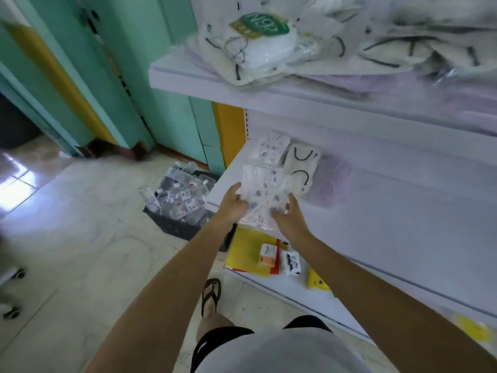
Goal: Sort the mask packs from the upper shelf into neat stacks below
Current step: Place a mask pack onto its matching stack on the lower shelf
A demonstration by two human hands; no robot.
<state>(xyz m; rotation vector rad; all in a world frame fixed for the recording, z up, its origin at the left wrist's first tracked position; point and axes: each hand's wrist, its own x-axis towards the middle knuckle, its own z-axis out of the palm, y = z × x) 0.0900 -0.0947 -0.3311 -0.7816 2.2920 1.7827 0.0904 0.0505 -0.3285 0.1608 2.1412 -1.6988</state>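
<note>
Grip: left hand (233, 205) & right hand (290, 221) each pinch a side of one clear printed mask pack (262, 188), held over the front of the lower shelf (376, 211). Risk: slick film slips, or pack lands skewed & topples a pile. Behind it, 2 stacks: printed stack (271, 148), beige stack (301, 165). Upper-shelf heap (403, 36) too blurred to count.

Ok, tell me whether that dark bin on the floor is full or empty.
Full: the dark bin is heaped above its rim with small clear bottles, some of them leaning out over the edge.
</note>
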